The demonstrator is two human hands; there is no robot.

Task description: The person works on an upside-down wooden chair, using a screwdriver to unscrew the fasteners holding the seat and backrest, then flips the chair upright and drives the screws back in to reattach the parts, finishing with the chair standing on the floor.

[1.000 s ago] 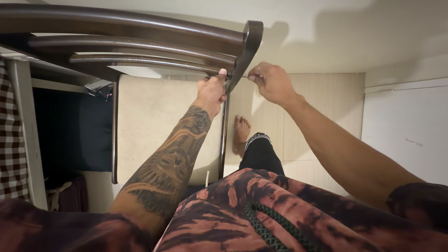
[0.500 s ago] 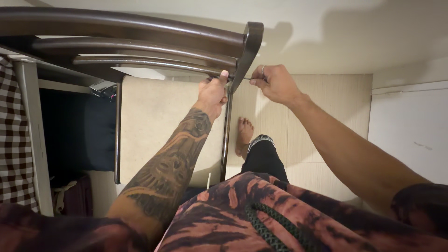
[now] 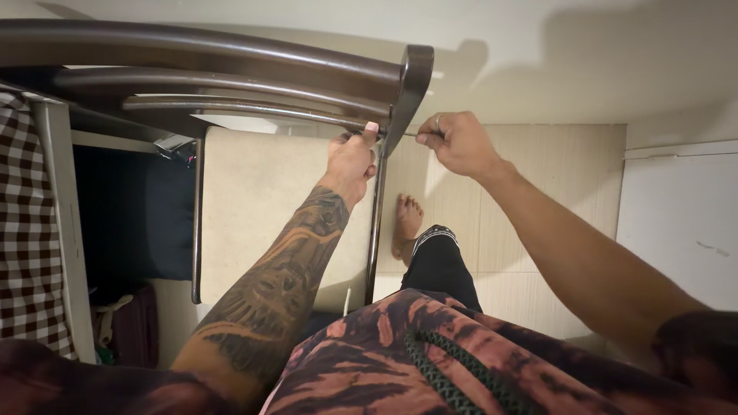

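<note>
A dark brown wooden chair [image 3: 231,58] with curved back slats and a cream seat [image 3: 261,200] stands below me, seen from above. My left hand [image 3: 351,157] grips the lowest back slat next to the chair's right upright [image 3: 407,84]. My right hand [image 3: 453,142] is closed on a thin metal tool [image 3: 411,134] whose tip meets the outer side of that upright. A ring shows on one finger of the right hand.
A checked cloth [image 3: 27,230] hangs at the left beside a pale frame post [image 3: 65,230]. A dark cushion [image 3: 161,223] and bags lie under it. My bare foot [image 3: 406,223] rests on the beige tiled floor [image 3: 538,177]. A white panel [image 3: 676,223] stands at the right.
Both hands stay at the chair's right upright. The right hand has shifted slightly left toward the upright, and the view has drifted a little.
</note>
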